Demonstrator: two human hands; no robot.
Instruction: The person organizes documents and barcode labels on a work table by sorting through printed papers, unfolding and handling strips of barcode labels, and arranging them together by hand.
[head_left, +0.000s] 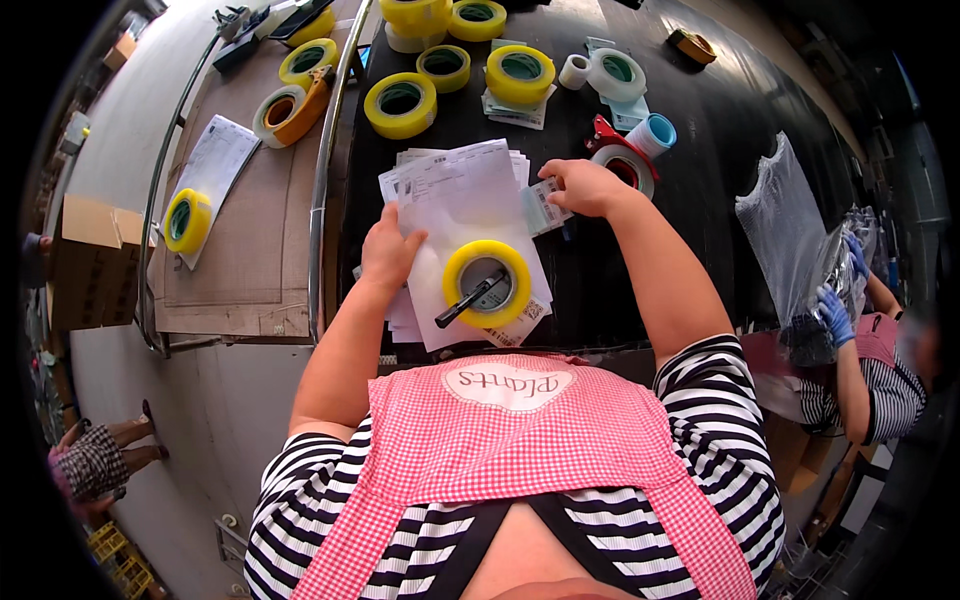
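Observation:
A stack of printed paper sheets [455, 200] lies on the black table in front of me. My left hand [390, 250] rests against its left edge, thumb apart from the fingers and touching the paper. Between the fingers and thumb of my right hand [588, 187] is a small printed label sheet [545, 207], pinched at the stack's right side. A yellow tape roll [512, 262] lies flat on the papers, with a black marker [470, 298] across its hole. Part of another label [520, 325] sticks out beneath the roll.
Several yellow tape rolls [400, 106] stand behind the papers. A red tape dispenser [610, 135] and a light blue roll [655, 133] are beyond my right hand. A metal rail [322, 200] borders a brown surface at left. At right, a gloved co-worker handles clear plastic bags [785, 210].

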